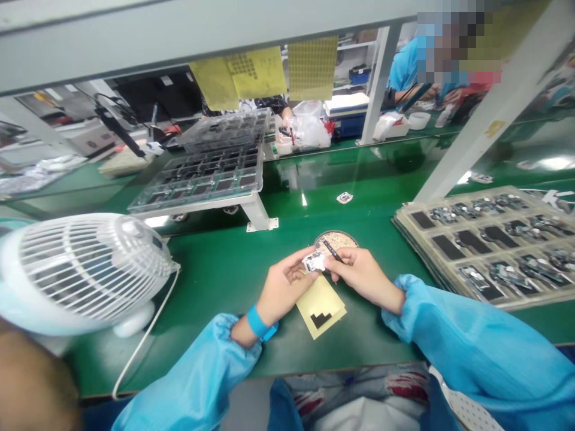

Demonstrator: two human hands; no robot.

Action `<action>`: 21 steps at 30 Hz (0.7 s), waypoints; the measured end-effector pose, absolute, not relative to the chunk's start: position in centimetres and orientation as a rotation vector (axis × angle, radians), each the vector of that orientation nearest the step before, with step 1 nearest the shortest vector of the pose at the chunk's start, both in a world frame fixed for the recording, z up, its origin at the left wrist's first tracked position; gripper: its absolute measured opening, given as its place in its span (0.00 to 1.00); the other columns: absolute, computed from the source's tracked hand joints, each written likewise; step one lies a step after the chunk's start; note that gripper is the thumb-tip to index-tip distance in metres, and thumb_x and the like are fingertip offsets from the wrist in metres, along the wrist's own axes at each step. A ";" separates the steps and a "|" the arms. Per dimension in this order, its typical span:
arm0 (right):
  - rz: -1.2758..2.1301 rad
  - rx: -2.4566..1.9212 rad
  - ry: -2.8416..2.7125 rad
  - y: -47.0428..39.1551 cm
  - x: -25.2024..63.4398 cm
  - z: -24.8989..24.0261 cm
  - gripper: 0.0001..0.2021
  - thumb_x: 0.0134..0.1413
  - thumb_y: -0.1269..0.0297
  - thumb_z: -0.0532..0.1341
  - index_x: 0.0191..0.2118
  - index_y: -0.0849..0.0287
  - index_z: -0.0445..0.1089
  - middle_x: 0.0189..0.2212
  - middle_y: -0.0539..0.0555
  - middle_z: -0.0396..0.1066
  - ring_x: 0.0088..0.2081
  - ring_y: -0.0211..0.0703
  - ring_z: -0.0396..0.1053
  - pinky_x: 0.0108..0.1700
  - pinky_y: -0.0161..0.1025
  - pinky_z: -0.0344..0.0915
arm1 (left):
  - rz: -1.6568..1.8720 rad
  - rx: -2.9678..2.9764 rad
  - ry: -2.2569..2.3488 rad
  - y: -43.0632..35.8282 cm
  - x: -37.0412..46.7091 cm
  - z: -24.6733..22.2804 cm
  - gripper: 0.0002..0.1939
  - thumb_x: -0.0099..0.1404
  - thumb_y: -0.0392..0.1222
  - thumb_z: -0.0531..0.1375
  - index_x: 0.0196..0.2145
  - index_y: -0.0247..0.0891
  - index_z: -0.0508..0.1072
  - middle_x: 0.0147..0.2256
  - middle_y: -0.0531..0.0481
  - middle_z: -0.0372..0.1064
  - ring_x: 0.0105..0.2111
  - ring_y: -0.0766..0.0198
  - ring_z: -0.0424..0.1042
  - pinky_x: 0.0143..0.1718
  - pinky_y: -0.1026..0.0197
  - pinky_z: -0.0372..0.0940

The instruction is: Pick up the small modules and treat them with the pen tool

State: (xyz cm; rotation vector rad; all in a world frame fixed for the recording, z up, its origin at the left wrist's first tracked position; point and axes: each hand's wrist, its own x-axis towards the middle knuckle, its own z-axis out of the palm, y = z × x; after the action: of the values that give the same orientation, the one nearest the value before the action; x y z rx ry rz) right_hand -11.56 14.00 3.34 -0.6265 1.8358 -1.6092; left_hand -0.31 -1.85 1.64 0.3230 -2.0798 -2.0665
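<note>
My left hand [283,280] has its thumb and fingers closed on the edge of a small flat white-and-silver electronic part [313,261] with dark markings. My right hand [362,274] is closed around slim black tweezers [332,251]; its fingertips meet the part's right edge. The tweezers' working tips cannot be made out. Just below my hands lies a folded yellow sheet [335,298] with a black stepped patch [320,320] on it. Behind my fingers sits a round dish [345,239] with a speckled tan surface, partly hidden by them.
A white fan [85,272] stands at left, its cord [146,335] hanging over the bench edge. Stacked trays of electronic parts [489,245] lie at right. More clear trays [211,170] rest on a raised shelf. One loose part [344,197] lies farther back; a co-worker's blue sleeve [403,66] shows beyond.
</note>
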 end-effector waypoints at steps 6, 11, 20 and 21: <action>-1.580 -0.601 1.793 14.0 -11.5 3.4 0.19 0.52 0.51 0.67 0.23 0.61 0.69 0.15 0.46 0.64 0.17 0.29 0.51 0.21 0.32 0.49 | -1.886 0.353 -2.159 -1.5 -0.4 1.2 0.27 0.61 0.44 0.67 0.58 0.38 0.72 0.50 0.42 0.75 0.46 0.54 0.76 0.48 0.55 0.72; -1.566 -0.605 1.786 13.9 -11.6 3.4 0.20 0.52 0.49 0.67 0.22 0.61 0.69 0.14 0.46 0.62 0.17 0.30 0.51 0.22 0.33 0.48 | -1.680 0.322 -2.248 -1.7 -0.2 1.2 0.25 0.62 0.45 0.66 0.57 0.39 0.74 0.50 0.44 0.76 0.43 0.56 0.77 0.45 0.57 0.73; -1.679 -0.667 1.768 13.7 -12.0 2.1 0.17 0.48 0.54 0.70 0.28 0.60 0.66 0.25 0.48 0.69 0.29 0.36 0.66 0.33 0.34 0.61 | -1.885 0.375 -2.126 -1.6 -0.3 1.3 0.27 0.59 0.44 0.68 0.56 0.38 0.74 0.52 0.43 0.75 0.47 0.54 0.77 0.50 0.56 0.72; -1.720 -0.680 1.760 13.6 -12.0 1.9 0.16 0.47 0.55 0.71 0.30 0.60 0.66 0.27 0.48 0.69 0.31 0.36 0.67 0.35 0.35 0.63 | -1.951 0.377 -2.082 -1.6 -0.4 1.3 0.27 0.59 0.44 0.69 0.56 0.38 0.74 0.51 0.42 0.75 0.48 0.53 0.76 0.51 0.55 0.72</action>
State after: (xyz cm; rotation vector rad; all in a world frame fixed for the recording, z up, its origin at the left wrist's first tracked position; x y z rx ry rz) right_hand -12.01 13.64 1.87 -0.6796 1.7604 -1.7203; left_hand -0.35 -1.61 1.34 0.3772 -2.0825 -1.9512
